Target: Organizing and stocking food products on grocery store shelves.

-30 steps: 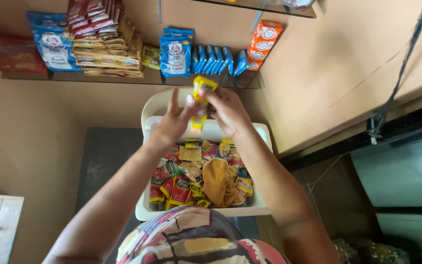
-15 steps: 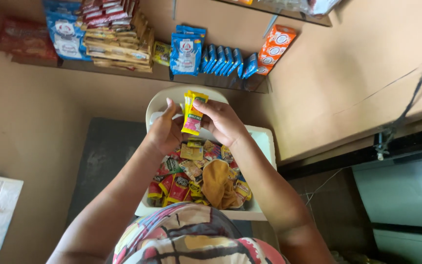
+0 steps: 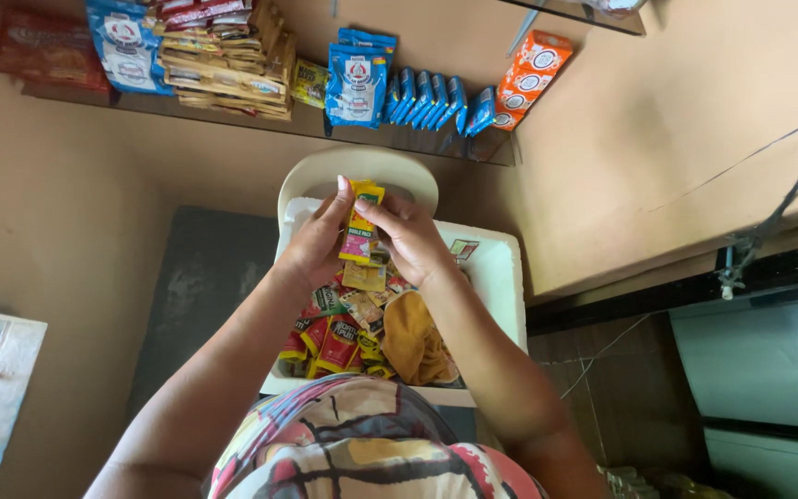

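Observation:
Both of my hands hold a small stack of yellow and pink sachets (image 3: 360, 222) above a white box (image 3: 496, 277). My left hand (image 3: 311, 245) grips the stack from the left, thumb and fingers up along its edge. My right hand (image 3: 413, 240) pinches it from the right. Inside the box lie several red, yellow and green sachets (image 3: 334, 337) and an orange-brown cloth (image 3: 415, 342). The box rests on a cream plastic chair (image 3: 362, 171).
A wall shelf (image 3: 260, 115) above carries blue packets (image 3: 357, 83), brown packet stacks (image 3: 223, 65), red packets (image 3: 48, 46) and an orange box (image 3: 528, 79). A dark mat (image 3: 200, 277) lies on the floor left of the chair. A black cable (image 3: 778, 212) hangs at the right.
My hands have lowered the sachet stack slightly toward the box, and the view has tilted so the shelf sits higher in frame.

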